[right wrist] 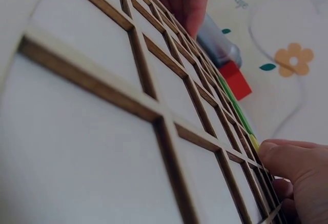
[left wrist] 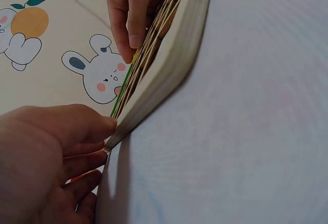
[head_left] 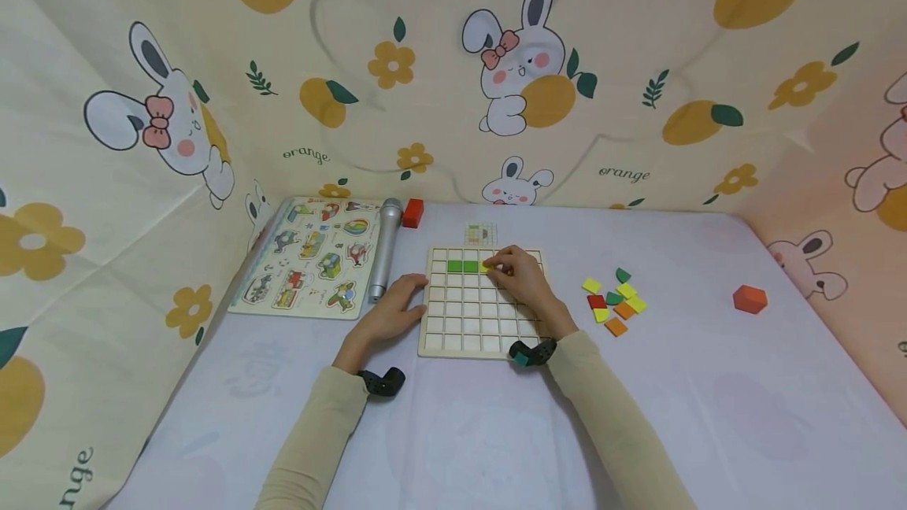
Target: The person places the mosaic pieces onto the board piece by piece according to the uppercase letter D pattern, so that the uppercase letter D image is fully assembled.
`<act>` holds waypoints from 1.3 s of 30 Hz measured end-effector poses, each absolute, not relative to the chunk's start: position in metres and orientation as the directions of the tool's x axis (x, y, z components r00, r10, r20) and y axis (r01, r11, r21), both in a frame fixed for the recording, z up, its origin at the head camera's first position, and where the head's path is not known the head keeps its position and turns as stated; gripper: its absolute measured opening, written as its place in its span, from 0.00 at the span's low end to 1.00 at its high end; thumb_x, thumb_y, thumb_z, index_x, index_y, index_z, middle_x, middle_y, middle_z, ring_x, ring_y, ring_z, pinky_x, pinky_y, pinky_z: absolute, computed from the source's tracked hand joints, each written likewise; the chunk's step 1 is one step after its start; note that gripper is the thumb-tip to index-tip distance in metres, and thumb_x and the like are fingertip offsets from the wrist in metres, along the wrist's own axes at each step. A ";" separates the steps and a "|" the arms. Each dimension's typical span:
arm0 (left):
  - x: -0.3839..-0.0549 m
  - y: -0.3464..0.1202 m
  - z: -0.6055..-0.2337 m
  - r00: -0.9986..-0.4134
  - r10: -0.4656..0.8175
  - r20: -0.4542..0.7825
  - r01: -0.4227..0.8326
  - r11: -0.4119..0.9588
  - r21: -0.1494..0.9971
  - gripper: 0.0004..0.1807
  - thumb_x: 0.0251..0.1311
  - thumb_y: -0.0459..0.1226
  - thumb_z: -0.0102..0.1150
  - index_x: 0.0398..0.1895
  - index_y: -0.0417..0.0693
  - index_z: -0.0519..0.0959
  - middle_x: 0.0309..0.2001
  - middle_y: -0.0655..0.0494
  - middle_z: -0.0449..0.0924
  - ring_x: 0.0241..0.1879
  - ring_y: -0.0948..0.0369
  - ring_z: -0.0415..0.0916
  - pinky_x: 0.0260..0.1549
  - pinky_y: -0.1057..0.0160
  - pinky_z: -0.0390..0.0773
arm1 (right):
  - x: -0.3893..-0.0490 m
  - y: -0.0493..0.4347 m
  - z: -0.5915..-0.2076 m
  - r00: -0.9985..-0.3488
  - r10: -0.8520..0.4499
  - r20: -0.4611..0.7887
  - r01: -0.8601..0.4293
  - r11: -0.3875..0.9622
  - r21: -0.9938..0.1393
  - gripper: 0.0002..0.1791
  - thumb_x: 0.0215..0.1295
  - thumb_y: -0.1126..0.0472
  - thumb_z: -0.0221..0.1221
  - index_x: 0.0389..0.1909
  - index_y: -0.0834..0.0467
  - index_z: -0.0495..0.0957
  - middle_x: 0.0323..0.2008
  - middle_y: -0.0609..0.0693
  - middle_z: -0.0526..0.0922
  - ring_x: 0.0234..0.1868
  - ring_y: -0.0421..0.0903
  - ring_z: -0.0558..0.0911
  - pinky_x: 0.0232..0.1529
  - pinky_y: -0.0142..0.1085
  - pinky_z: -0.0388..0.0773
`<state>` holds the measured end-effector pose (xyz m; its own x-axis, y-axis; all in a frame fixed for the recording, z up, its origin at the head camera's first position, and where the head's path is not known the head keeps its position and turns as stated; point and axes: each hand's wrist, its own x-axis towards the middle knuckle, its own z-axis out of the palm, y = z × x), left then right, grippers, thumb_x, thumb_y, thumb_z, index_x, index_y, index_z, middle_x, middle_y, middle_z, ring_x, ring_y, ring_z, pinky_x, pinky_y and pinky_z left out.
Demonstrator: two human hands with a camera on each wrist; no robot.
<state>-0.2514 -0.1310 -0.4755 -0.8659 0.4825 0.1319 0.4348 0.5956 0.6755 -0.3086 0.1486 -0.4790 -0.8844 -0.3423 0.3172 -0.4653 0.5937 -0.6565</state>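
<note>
A wooden grid board with square cells lies flat on the table. Two green square tiles sit side by side in its upper part. Just right of them, the right hand pinches a yellow tile at a cell; its fingers cover most of the tile, whose yellow edge shows in the right wrist view. The left hand rests against the board's left edge, thumb and fingers touching the rim, as the left wrist view shows.
Loose yellow, green, orange and red pieces lie right of the board. Farther right is an orange-red block. A picture puzzle board, a silver microphone-like stick and a red block stand left. A small grid card lies behind.
</note>
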 end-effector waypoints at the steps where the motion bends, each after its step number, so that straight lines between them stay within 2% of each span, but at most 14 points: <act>1: -0.252 -0.131 -0.476 -0.865 0.484 0.132 0.436 0.595 0.675 0.27 0.61 0.33 0.52 0.63 0.32 0.62 0.64 0.39 0.61 0.67 0.48 0.55 0.68 0.52 0.54 | -0.309 0.149 -0.480 -0.884 -0.347 0.314 -0.466 0.592 -0.658 0.09 0.61 0.64 0.59 0.42 0.59 0.83 0.43 0.55 0.77 0.32 0.45 0.73 0.31 0.36 0.73; 6: -0.252 -0.130 -0.475 -0.865 0.485 0.128 0.434 0.596 0.675 0.27 0.61 0.33 0.52 0.63 0.33 0.62 0.64 0.39 0.61 0.67 0.48 0.55 0.68 0.52 0.54 | -0.307 0.155 -0.479 -0.860 -0.392 0.327 -0.508 0.593 -0.625 0.12 0.62 0.65 0.58 0.46 0.61 0.81 0.47 0.58 0.73 0.33 0.46 0.73 0.32 0.37 0.74; 10: -0.251 -0.128 -0.475 -0.865 0.486 0.125 0.433 0.597 0.676 0.27 0.61 0.33 0.52 0.63 0.33 0.61 0.64 0.39 0.61 0.67 0.48 0.55 0.67 0.53 0.54 | -0.304 0.168 -0.470 -0.858 -0.385 0.340 -0.512 0.594 -0.620 0.15 0.63 0.65 0.58 0.51 0.62 0.77 0.50 0.63 0.68 0.37 0.52 0.74 0.36 0.42 0.77; 15: -0.250 -0.129 -0.473 -0.869 0.480 0.121 0.427 0.604 0.673 0.27 0.61 0.33 0.52 0.64 0.34 0.61 0.64 0.40 0.61 0.67 0.49 0.55 0.68 0.53 0.54 | -0.299 0.201 -0.456 -0.908 -0.270 0.319 -0.417 0.633 -0.651 0.15 0.64 0.62 0.57 0.51 0.60 0.77 0.49 0.61 0.69 0.43 0.56 0.73 0.40 0.47 0.76; 18: -0.249 -0.130 -0.472 -0.870 0.477 0.126 0.429 0.603 0.673 0.27 0.62 0.33 0.52 0.63 0.33 0.62 0.64 0.39 0.61 0.67 0.48 0.55 0.67 0.53 0.54 | -0.296 0.226 -0.453 -0.924 -0.193 0.331 -0.370 0.678 -0.635 0.14 0.63 0.63 0.58 0.49 0.60 0.78 0.47 0.61 0.71 0.43 0.57 0.73 0.40 0.48 0.75; 24: -0.248 -0.131 -0.471 -0.871 0.476 0.121 0.424 0.604 0.675 0.27 0.62 0.34 0.52 0.63 0.33 0.61 0.64 0.39 0.61 0.67 0.48 0.55 0.68 0.52 0.54 | -0.286 0.274 -0.453 -0.923 -0.082 0.376 -0.308 0.744 -0.594 0.13 0.62 0.63 0.59 0.47 0.61 0.79 0.44 0.61 0.73 0.40 0.53 0.72 0.37 0.40 0.74; 27: -0.249 -0.131 -0.472 -0.872 0.475 0.116 0.420 0.607 0.674 0.27 0.62 0.34 0.52 0.64 0.33 0.61 0.65 0.39 0.60 0.67 0.48 0.54 0.68 0.52 0.53 | -0.280 0.292 -0.450 -0.930 -0.029 0.368 -0.255 0.771 -0.583 0.14 0.63 0.63 0.58 0.48 0.62 0.79 0.44 0.60 0.73 0.40 0.53 0.71 0.39 0.40 0.74; 34: -0.249 -0.130 -0.473 -0.874 0.472 0.116 0.415 0.600 0.684 0.27 0.62 0.33 0.52 0.63 0.33 0.61 0.65 0.39 0.61 0.67 0.48 0.54 0.68 0.52 0.53 | -0.265 0.322 -0.446 -0.957 0.113 0.267 -0.073 0.797 -0.600 0.17 0.65 0.60 0.56 0.52 0.64 0.75 0.46 0.64 0.73 0.46 0.59 0.71 0.45 0.50 0.72; 39: -0.249 -0.129 -0.473 -0.880 0.464 0.099 0.397 0.608 0.687 0.27 0.62 0.33 0.51 0.64 0.34 0.61 0.65 0.40 0.60 0.68 0.49 0.54 0.68 0.53 0.53 | -0.262 0.334 -0.450 -0.967 0.184 0.177 0.045 0.805 -0.591 0.20 0.66 0.55 0.55 0.52 0.65 0.75 0.46 0.65 0.74 0.46 0.60 0.70 0.44 0.49 0.72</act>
